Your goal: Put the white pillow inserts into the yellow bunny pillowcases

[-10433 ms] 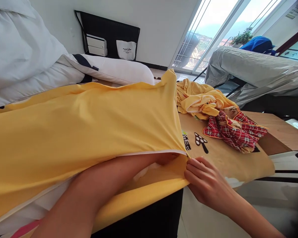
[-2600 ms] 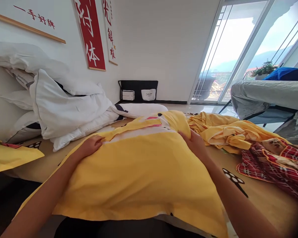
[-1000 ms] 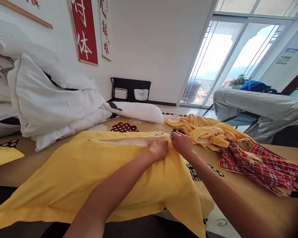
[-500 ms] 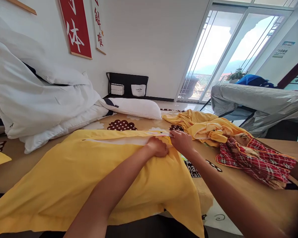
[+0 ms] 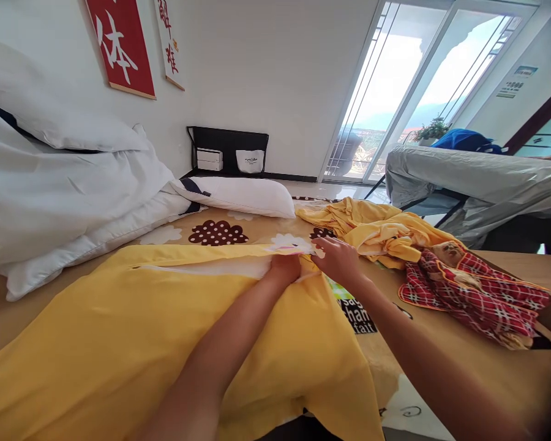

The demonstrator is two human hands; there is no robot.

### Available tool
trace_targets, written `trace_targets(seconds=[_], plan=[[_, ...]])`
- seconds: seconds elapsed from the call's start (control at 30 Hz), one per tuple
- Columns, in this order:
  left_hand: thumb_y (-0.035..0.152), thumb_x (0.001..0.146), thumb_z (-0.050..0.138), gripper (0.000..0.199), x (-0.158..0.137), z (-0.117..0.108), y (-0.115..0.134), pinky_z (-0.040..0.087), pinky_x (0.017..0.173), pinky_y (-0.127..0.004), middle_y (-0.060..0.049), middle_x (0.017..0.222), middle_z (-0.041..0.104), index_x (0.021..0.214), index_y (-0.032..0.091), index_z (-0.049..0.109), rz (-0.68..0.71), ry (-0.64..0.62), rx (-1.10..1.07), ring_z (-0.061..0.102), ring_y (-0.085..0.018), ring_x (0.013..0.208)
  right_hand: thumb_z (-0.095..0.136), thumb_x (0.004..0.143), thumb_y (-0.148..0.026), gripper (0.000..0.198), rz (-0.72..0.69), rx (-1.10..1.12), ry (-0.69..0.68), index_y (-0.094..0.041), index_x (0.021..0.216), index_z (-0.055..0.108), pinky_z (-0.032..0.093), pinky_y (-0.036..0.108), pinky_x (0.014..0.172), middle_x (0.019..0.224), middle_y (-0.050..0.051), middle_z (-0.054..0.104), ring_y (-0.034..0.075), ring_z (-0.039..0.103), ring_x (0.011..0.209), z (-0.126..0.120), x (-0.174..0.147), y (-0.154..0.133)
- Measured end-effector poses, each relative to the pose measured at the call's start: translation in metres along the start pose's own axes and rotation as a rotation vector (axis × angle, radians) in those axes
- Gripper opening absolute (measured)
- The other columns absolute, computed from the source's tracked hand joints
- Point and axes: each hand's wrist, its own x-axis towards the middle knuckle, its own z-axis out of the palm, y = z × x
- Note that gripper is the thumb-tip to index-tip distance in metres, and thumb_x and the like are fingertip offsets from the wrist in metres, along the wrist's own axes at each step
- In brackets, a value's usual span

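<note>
A yellow fabric cover (image 5: 165, 331) lies spread over the near side of the bed, with a long slit-like opening along its far edge. White material (image 5: 229, 267) shows inside that slit. At the slit's right end, my left hand (image 5: 287, 268) reaches in past the edge, and its fingers are hidden by the cloth. Just to the right, my right hand (image 5: 337, 258) has its fingers closed on the cover's edge at the corner of the opening. A small patch of white and pink lies along the edge between the hands, too small to make out.
White pillows (image 5: 73, 196) are piled at left, and another white pillow (image 5: 248, 195) lies beyond the cover. Crumpled yellow cloth (image 5: 381, 229) and a red plaid cloth (image 5: 482, 294) lie at right on the patterned bedspread (image 5: 275, 228). A plastic-covered table (image 5: 477, 177) stands behind them.
My left hand has slipped deeper into the opening, its fingers now out of sight. The right hand stays at the corner, its fingers slightly raised. The view has shifted a little.
</note>
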Motion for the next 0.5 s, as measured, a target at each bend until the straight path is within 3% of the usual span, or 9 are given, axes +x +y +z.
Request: trace_targets(seconds=[0.17,0.37,0.5], plan=[[0.036,0.089,0.049,0.045,-0.003,0.001,-0.002,0.028,0.111,-0.046,-0.001,0.149,0.04,0.133,0.034,0.048,0.074,-0.126,-0.075,0.036,-0.029,0.135,0.064,0.071,-0.027,0.029,-0.038,0.1,0.058,-0.023,0.1,0.068,0.042,0.029,0.066,0.095,0.001,0.071,0.021,0.063,0.09,0.006,0.005,0.009],[0.035,0.086,0.047,0.048,0.007,-0.003,-0.013,0.039,0.104,-0.038,-0.002,0.141,0.05,0.134,0.03,0.046,-0.003,-0.149,-0.174,0.048,-0.025,0.126,0.064,0.069,-0.025,0.028,-0.037,0.146,0.101,-0.022,0.096,0.069,0.045,0.029,0.066,0.093,0.002,0.071,0.021,0.064,0.086,0.007,0.006,0.009],[0.028,0.095,0.025,0.048,0.019,-0.002,-0.027,0.034,0.108,-0.037,-0.008,0.147,0.042,0.14,0.021,0.039,-0.156,-0.14,-0.201,0.041,-0.023,0.133,0.063,0.068,-0.024,0.029,-0.025,0.182,0.111,-0.023,0.096,0.069,0.045,0.029,0.066,0.092,0.0,0.071,0.018,0.064,0.08,0.007,0.01,0.008]])
